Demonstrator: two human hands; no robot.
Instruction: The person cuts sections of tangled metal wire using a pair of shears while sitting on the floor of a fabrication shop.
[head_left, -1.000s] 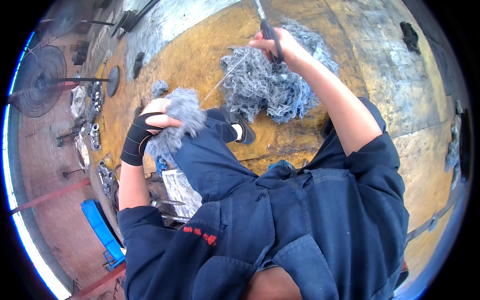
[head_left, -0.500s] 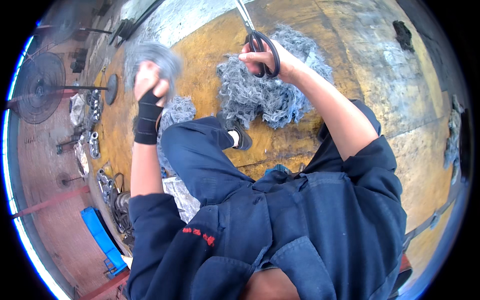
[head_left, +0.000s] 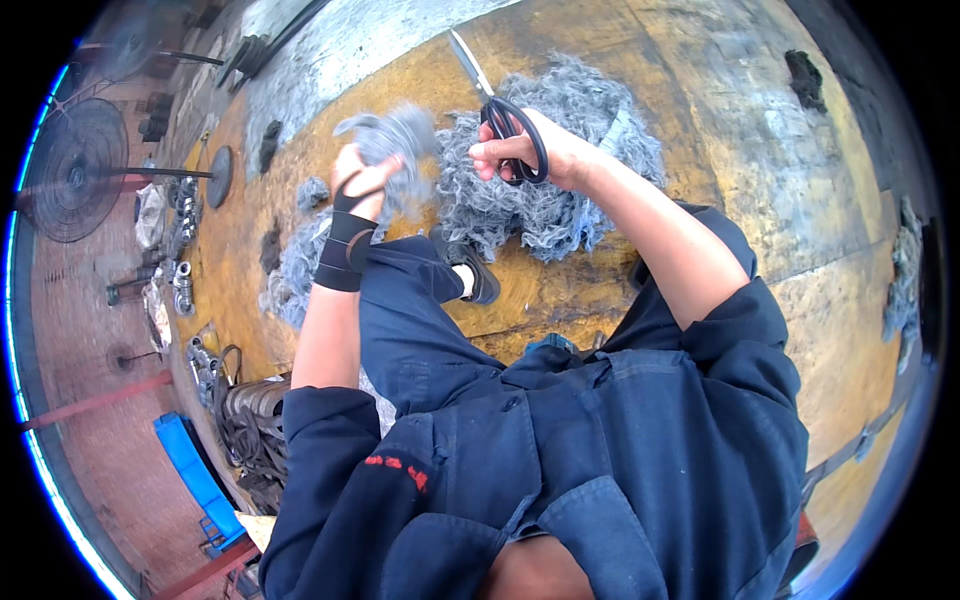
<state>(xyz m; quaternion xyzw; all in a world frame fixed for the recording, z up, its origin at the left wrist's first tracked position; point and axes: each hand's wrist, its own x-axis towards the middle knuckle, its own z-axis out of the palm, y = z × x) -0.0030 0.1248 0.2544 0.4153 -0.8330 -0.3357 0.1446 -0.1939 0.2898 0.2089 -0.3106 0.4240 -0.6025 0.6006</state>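
1. Blurring in the left hand (head_left: 368,182): one loose grey-blue tuft of shaggy fibre (head_left: 395,138), clasped between thumb and fingers, above the left part of the yellow-brown stained floor (head_left: 540,300).
2. Change: half a second earlier the tuft hung farther left; it is now near the scissors. By judgement, fibre and tool are within easier reach of each other, though the blades do not meet the tuft.
3. Scissors, one pair, black looped handles, silver blades (head_left: 480,80): gripped in the right hand (head_left: 545,150), tips toward the floor's far edge.
4. Large heap of grey-blue shaggy fibre (head_left: 560,220): beneath the right hand; contact with the tuft cannot be told.
5. Smaller grey-blue fibre pile (head_left: 295,275): beside the left knee.
6. Silvery ring-shaped metal parts (head_left: 184,285): along the floor's left edge.
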